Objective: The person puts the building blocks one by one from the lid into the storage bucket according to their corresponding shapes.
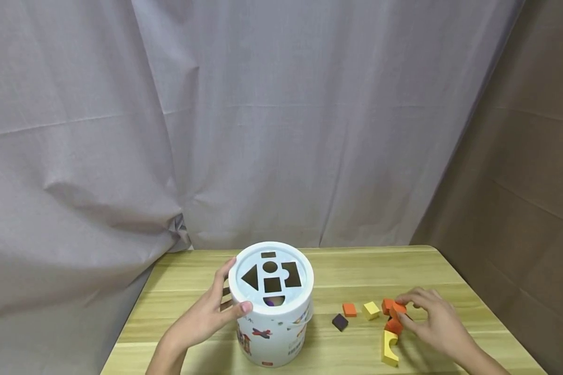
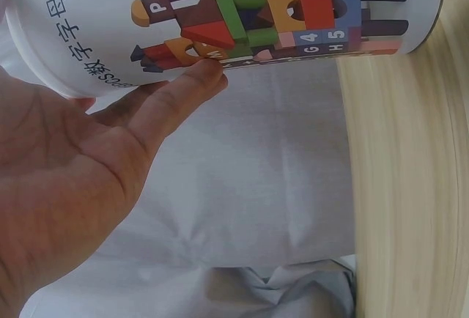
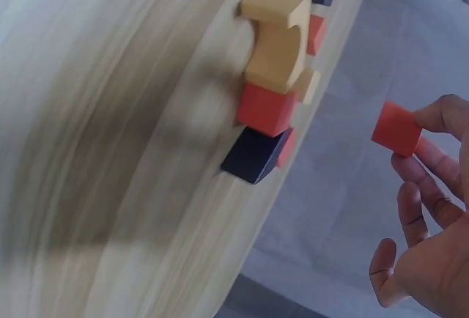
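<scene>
A white bucket [image 1: 272,338] with printed pictures stands upright under a pale blue lid [image 1: 254,260] with shaped cutouts. My left hand [image 1: 204,315] rests against its left side, thumb on the lid's rim; in the left wrist view the fingers [image 2: 172,102] lie fairly straight along the printed wall. My right hand [image 3: 432,259] pinches an orange-red block [image 3: 396,129] between thumb and fingertips, held up over the other blocks. Beneath and near it are a red block [image 3: 267,108], a dark block [image 3: 253,155] and a yellow arch block [image 1: 388,349].
Between bucket and right hand lie a small orange block [image 1: 349,310], a yellow block [image 1: 370,311] and a dark block [image 1: 340,322] on the wooden table [image 1: 356,265]. Grey curtain [image 1: 281,130] hangs behind the table and along its sides. Something coloured shows through the lid's front cutout.
</scene>
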A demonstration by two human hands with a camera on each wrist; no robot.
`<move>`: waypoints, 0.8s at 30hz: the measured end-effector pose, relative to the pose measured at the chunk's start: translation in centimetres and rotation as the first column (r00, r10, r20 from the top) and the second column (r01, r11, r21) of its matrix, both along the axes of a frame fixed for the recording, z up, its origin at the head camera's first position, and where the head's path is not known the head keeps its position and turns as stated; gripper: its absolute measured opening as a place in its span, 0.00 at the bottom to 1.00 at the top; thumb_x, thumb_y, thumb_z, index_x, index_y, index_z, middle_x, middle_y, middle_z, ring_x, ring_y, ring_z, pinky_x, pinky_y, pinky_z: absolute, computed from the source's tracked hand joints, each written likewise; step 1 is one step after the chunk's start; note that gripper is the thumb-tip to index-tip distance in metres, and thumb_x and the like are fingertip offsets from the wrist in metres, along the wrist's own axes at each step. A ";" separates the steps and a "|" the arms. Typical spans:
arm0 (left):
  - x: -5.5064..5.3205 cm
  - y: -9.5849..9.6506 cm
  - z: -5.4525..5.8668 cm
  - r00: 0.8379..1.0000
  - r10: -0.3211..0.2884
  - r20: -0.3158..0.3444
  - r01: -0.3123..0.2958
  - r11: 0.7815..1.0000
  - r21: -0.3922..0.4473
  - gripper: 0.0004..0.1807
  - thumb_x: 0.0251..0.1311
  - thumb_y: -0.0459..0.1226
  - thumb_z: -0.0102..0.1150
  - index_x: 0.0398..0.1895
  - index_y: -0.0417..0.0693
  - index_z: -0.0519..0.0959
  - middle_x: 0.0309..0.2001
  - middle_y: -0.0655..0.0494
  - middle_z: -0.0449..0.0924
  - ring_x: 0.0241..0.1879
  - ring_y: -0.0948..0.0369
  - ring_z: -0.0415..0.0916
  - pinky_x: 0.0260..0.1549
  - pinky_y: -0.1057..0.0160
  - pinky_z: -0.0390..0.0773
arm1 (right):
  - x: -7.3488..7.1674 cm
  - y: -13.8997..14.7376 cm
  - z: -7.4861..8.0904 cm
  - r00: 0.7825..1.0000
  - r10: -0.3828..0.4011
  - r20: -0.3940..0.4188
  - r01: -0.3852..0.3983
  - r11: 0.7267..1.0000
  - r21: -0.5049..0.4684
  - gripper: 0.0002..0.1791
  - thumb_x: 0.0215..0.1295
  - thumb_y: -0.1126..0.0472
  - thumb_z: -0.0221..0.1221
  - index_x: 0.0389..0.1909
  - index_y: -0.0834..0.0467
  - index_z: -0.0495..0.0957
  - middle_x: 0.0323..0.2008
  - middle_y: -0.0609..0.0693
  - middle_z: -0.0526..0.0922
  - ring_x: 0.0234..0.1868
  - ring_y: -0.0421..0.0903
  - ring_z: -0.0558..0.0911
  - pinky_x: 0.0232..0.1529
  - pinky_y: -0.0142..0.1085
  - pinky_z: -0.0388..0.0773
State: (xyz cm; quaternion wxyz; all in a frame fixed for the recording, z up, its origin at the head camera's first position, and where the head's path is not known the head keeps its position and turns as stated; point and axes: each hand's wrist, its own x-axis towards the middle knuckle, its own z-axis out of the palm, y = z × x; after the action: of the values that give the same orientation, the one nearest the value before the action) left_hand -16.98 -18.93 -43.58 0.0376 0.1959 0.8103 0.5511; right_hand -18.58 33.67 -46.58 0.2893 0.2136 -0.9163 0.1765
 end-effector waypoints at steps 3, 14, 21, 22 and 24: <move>0.0 0.0 0.0 1.000 -0.002 0.000 0.002 1.000 0.004 0.57 0.75 0.45 0.71 0.91 0.70 0.38 0.91 0.39 0.43 0.81 0.33 0.65 0.76 0.38 0.76 | 0.1 -0.8 0.7 1.000 0.001 0.016 0.000 1.000 -0.019 0.23 0.44 0.64 0.86 0.41 0.43 0.90 0.41 0.35 0.88 0.41 0.35 0.77 0.36 0.30 0.66; 0.1 0.0 0.1 1.000 -0.012 0.006 0.012 1.000 0.010 0.58 0.75 0.45 0.71 0.91 0.67 0.37 0.91 0.41 0.40 0.84 0.36 0.60 0.77 0.40 0.75 | 0.1 -3.3 2.6 0.997 0.077 -0.005 -0.077 0.992 -0.101 0.24 0.46 0.67 0.85 0.42 0.42 0.90 0.43 0.35 0.89 0.44 0.32 0.72 0.39 0.33 0.72; 0.0 -0.1 0.2 1.000 -0.005 0.012 0.005 1.000 0.000 0.59 0.75 0.46 0.72 0.92 0.65 0.37 0.92 0.41 0.39 0.85 0.35 0.58 0.78 0.38 0.73 | 0.0 -4.9 4.3 0.993 0.117 -0.003 -0.115 0.979 -0.167 0.25 0.49 0.70 0.83 0.45 0.43 0.91 0.45 0.37 0.90 0.47 0.32 0.72 0.41 0.29 0.70; 0.0 -0.1 0.2 1.000 -0.005 0.011 0.005 1.000 -0.002 0.59 0.75 0.46 0.72 0.92 0.64 0.37 0.92 0.40 0.38 0.85 0.35 0.58 0.78 0.38 0.73 | 0.0 -5.1 4.5 0.993 0.121 -0.005 -0.120 0.978 -0.170 0.25 0.49 0.70 0.83 0.45 0.43 0.91 0.45 0.37 0.90 0.47 0.32 0.72 0.43 0.29 0.70; -0.1 -0.1 0.2 1.000 -0.007 0.006 0.007 1.000 -0.007 0.59 0.75 0.46 0.72 0.92 0.63 0.36 0.92 0.39 0.38 0.85 0.34 0.59 0.78 0.37 0.73 | 0.0 -5.6 4.9 0.991 0.131 -0.007 -0.130 0.976 -0.177 0.25 0.50 0.70 0.83 0.45 0.42 0.91 0.45 0.37 0.90 0.49 0.33 0.73 0.46 0.27 0.69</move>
State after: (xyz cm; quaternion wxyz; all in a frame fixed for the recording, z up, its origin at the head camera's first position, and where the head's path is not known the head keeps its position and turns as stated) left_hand -17.03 -19.03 -43.37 0.0424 0.1970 0.8113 0.5488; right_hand -18.61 28.11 -41.64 0.2926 0.2465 -0.8816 0.2763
